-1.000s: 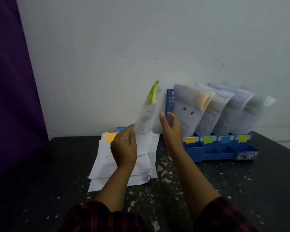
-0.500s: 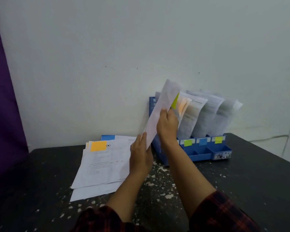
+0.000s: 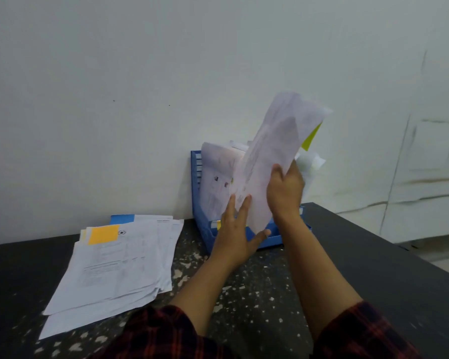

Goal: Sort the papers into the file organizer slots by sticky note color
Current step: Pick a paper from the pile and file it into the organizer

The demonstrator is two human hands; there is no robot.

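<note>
The right hand (image 3: 285,193) is gripping a white sheet (image 3: 272,161) by its right edge, fingers curled round it, holding it upright and tilted over the blue file organizer (image 3: 200,224); a yellow-green sticky note (image 3: 311,137) is showing at the sheet's top right, above that hand. The left hand (image 3: 236,237) is resting with straight fingers against the sheet's lower end, just below and left of the right hand. Well to the left of both hands, a loose stack of papers (image 3: 119,265) is lying on the dark desk (image 3: 373,268), an orange sticky note (image 3: 103,234) on top.
</note>
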